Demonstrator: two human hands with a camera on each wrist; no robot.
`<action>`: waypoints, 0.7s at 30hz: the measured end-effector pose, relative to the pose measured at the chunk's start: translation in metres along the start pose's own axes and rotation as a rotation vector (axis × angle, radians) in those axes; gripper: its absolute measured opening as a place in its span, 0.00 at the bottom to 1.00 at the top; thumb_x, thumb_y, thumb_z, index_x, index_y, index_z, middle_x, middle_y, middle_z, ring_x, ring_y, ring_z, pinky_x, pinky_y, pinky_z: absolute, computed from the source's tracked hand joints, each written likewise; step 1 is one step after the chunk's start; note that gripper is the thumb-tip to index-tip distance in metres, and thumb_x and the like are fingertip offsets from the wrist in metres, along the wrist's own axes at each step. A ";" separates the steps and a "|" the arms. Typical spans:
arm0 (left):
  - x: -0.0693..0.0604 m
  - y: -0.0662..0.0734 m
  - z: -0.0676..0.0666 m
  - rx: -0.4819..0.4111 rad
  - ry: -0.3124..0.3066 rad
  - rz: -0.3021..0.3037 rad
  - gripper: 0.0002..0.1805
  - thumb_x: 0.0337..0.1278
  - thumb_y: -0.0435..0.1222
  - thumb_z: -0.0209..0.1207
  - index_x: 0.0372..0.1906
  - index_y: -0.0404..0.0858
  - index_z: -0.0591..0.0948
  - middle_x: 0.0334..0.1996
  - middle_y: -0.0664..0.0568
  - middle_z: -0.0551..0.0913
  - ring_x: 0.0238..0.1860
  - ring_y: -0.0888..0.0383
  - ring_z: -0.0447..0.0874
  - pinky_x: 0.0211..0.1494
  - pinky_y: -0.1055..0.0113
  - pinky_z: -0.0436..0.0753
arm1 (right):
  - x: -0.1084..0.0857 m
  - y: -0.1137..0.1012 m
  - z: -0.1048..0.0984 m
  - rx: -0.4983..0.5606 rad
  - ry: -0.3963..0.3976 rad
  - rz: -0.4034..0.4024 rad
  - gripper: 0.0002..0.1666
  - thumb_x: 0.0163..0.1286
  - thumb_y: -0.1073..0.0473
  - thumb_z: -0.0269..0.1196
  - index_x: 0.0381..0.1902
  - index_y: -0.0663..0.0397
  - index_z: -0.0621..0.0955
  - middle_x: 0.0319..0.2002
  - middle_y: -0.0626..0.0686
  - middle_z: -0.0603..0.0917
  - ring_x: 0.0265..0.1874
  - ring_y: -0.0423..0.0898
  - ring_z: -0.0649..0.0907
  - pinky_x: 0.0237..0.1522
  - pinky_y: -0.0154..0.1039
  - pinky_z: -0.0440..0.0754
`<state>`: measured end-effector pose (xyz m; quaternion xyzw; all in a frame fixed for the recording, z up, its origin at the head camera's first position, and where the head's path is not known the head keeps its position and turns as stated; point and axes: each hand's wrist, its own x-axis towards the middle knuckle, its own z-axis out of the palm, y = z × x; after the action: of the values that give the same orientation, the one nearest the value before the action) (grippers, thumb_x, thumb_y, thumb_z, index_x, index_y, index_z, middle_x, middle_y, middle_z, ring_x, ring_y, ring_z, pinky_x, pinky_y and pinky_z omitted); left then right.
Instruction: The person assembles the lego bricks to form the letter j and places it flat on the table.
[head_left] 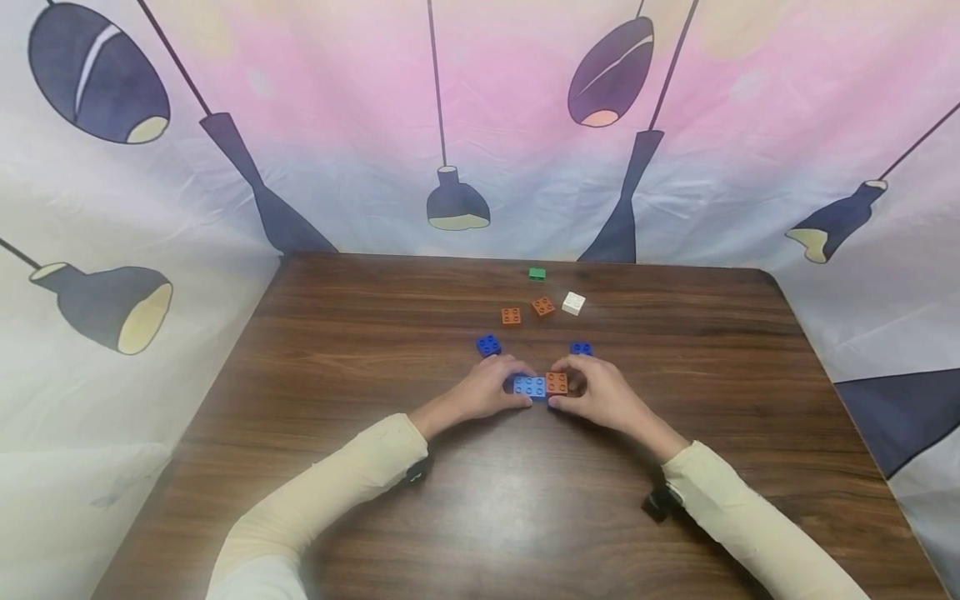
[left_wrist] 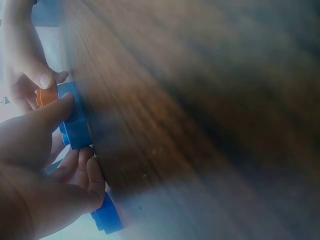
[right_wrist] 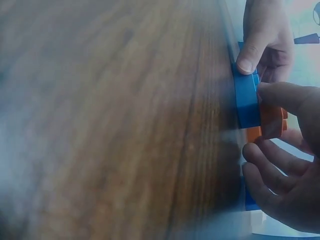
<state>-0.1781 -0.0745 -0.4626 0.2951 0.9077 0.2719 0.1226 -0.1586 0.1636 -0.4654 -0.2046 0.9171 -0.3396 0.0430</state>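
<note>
In the head view a light blue building brick (head_left: 529,387) lies on the table with an orange brick (head_left: 557,382) at its right end. The orange brick (right_wrist: 272,121) stands higher than the light blue brick (right_wrist: 246,102) in the right wrist view, seemingly on its end. My left hand (head_left: 491,387) pinches the light blue brick (left_wrist: 76,122) between thumb and fingers. My right hand (head_left: 602,393) holds the orange brick, thumb at the near side, fingers at the far side. Another orange patch (right_wrist: 253,134) shows lower down beside the blue end; what it belongs to is unclear.
Dark blue bricks lie just beyond each hand, one at left (head_left: 489,345) and one at right (head_left: 581,348). Farther back are two orange bricks (head_left: 511,316), a white brick (head_left: 573,302) and a green brick (head_left: 537,273). Printed cloth hangs behind the wooden table (head_left: 360,333).
</note>
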 end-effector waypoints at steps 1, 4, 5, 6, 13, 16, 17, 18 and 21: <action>0.000 0.000 0.000 0.001 -0.001 0.001 0.23 0.60 0.44 0.71 0.59 0.44 0.83 0.55 0.51 0.84 0.57 0.52 0.79 0.64 0.53 0.74 | 0.000 0.000 0.000 0.000 -0.001 0.001 0.28 0.59 0.51 0.78 0.55 0.51 0.83 0.40 0.46 0.85 0.36 0.41 0.82 0.38 0.40 0.81; 0.000 0.000 0.000 0.004 -0.001 0.005 0.23 0.60 0.44 0.71 0.59 0.43 0.83 0.55 0.51 0.84 0.57 0.52 0.79 0.65 0.53 0.74 | 0.000 0.001 0.001 -0.007 -0.001 0.005 0.30 0.59 0.50 0.78 0.57 0.51 0.82 0.40 0.46 0.85 0.36 0.40 0.82 0.37 0.40 0.81; 0.000 0.000 0.000 0.004 0.000 0.007 0.23 0.60 0.44 0.71 0.59 0.43 0.83 0.55 0.50 0.85 0.57 0.52 0.79 0.65 0.53 0.74 | 0.000 0.002 0.002 -0.009 0.000 0.005 0.30 0.59 0.49 0.78 0.57 0.51 0.82 0.39 0.46 0.85 0.35 0.40 0.82 0.37 0.40 0.81; 0.000 0.000 -0.001 0.004 0.000 0.008 0.23 0.60 0.44 0.71 0.59 0.43 0.84 0.54 0.50 0.85 0.57 0.52 0.79 0.65 0.53 0.74 | 0.001 0.002 0.002 -0.007 0.002 0.004 0.30 0.58 0.49 0.78 0.57 0.51 0.82 0.39 0.46 0.85 0.35 0.40 0.82 0.36 0.40 0.81; 0.001 0.000 -0.001 -0.001 0.001 0.013 0.23 0.59 0.44 0.71 0.59 0.43 0.83 0.54 0.51 0.85 0.56 0.53 0.79 0.63 0.53 0.75 | 0.003 -0.001 0.004 -0.013 -0.003 0.010 0.30 0.58 0.49 0.78 0.56 0.51 0.83 0.36 0.46 0.85 0.32 0.42 0.80 0.34 0.40 0.78; 0.001 0.000 -0.001 0.000 -0.001 0.012 0.23 0.59 0.44 0.71 0.59 0.43 0.83 0.54 0.51 0.85 0.56 0.53 0.79 0.62 0.54 0.75 | 0.005 -0.001 0.005 -0.031 -0.007 0.008 0.30 0.58 0.49 0.78 0.56 0.52 0.84 0.40 0.47 0.86 0.35 0.43 0.80 0.36 0.40 0.77; 0.001 0.000 -0.001 0.000 -0.002 0.012 0.23 0.59 0.44 0.71 0.59 0.43 0.83 0.54 0.51 0.85 0.55 0.53 0.79 0.62 0.54 0.75 | 0.005 -0.001 0.006 -0.035 -0.008 0.007 0.30 0.58 0.49 0.79 0.55 0.52 0.84 0.41 0.48 0.86 0.36 0.43 0.80 0.37 0.40 0.77; 0.001 0.000 -0.001 0.001 -0.002 0.014 0.23 0.59 0.44 0.71 0.59 0.43 0.83 0.54 0.51 0.85 0.55 0.53 0.79 0.62 0.55 0.75 | 0.005 -0.001 0.006 -0.043 -0.009 0.005 0.29 0.58 0.49 0.79 0.55 0.53 0.84 0.42 0.48 0.87 0.37 0.43 0.81 0.38 0.41 0.77; 0.001 0.000 -0.001 -0.001 -0.001 0.017 0.23 0.59 0.44 0.72 0.59 0.43 0.84 0.54 0.51 0.85 0.54 0.53 0.79 0.61 0.56 0.76 | 0.007 0.000 0.008 -0.053 -0.012 -0.004 0.28 0.57 0.49 0.79 0.53 0.54 0.85 0.42 0.48 0.87 0.38 0.43 0.81 0.39 0.41 0.76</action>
<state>-0.1789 -0.0742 -0.4622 0.3031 0.9050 0.2731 0.1208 -0.1631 0.1561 -0.4710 -0.2096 0.9250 -0.3141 0.0422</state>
